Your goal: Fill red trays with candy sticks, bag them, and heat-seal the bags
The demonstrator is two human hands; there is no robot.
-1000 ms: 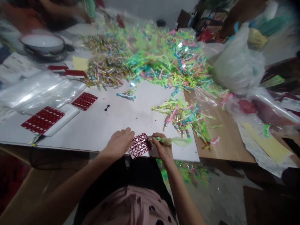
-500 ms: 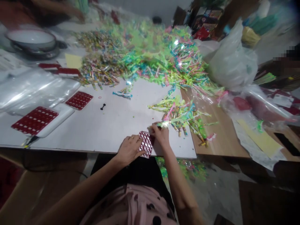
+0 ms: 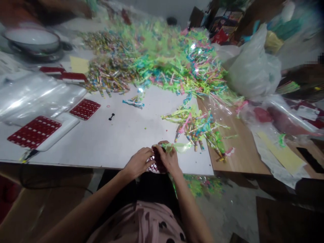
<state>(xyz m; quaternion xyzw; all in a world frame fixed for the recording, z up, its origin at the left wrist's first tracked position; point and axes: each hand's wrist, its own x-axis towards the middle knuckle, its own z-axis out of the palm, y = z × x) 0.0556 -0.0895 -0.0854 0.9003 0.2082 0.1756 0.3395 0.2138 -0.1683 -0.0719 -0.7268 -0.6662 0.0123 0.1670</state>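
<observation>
At the near edge of the white table (image 3: pixel 118 138), my left hand (image 3: pixel 138 163) grips the left side of a small red card with a white pattern (image 3: pixel 152 166). My right hand (image 3: pixel 169 158) lies over the card's right side, its fingers closed on a green streamer piece (image 3: pixel 181 146) that trails to the right. Part of the card is hidden under my fingers. Just beyond my right hand lies a loose group of wrapped tubes with green, pink and blue streamers (image 3: pixel 194 126).
A big heap of streamers (image 3: pixel 162 57) covers the back. Red patterned cards (image 3: pixel 35 132) and clear plastic bags (image 3: pixel 32 94) lie left, with a small black object (image 3: pixel 111 116) nearer the middle. A tied plastic bag (image 3: pixel 254 67) and a phone-like black slab (image 3: pixel 310 158) are right.
My right hand has come left from the streamer group onto the card, bringing a green streamer piece with it. My left hand stays on the card.
</observation>
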